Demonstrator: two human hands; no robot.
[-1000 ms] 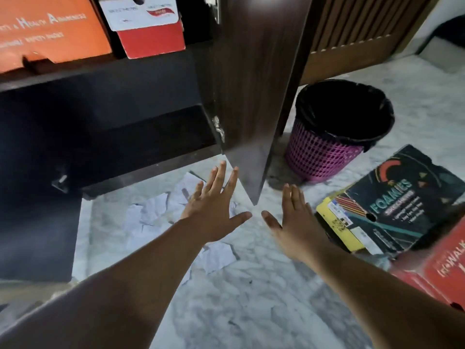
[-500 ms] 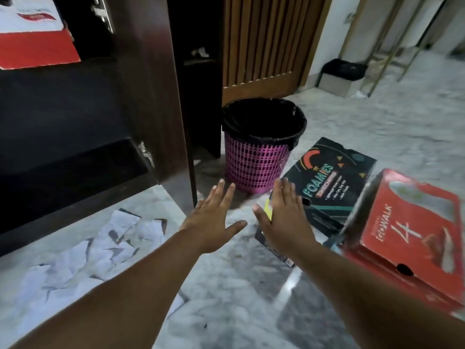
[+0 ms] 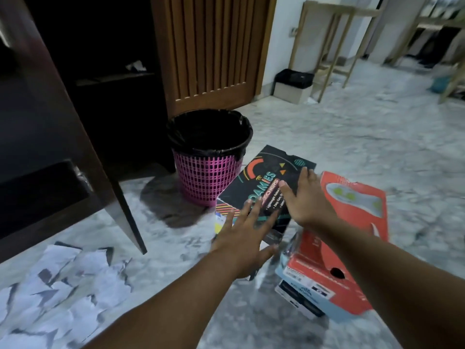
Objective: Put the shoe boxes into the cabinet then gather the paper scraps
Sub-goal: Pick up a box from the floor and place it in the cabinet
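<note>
A black shoe box (image 3: 266,172) with colourful print lies on the marble floor beside the bin. My left hand (image 3: 245,238) hovers over its near end, fingers spread. My right hand (image 3: 307,197) lies flat on the box's right side, fingers apart. To the right, a red shoe box (image 3: 352,222) rests on another box (image 3: 299,298) with a white label. Torn white paper scraps (image 3: 57,280) are scattered on the floor at the lower left. The dark cabinet (image 3: 37,122) stands open at the left, its door (image 3: 75,122) swung outward.
A pink mesh bin (image 3: 208,177) with a black liner stands between the cabinet and the boxes. A slatted wooden door (image 3: 211,46) is behind it. A small black-topped box (image 3: 293,84) and wooden frames (image 3: 327,46) stand farther back right.
My view swung right, away from the cabinet shelves toward the boxes. Both hands reached forward from the floor near the scraps onto the black shoe box.
</note>
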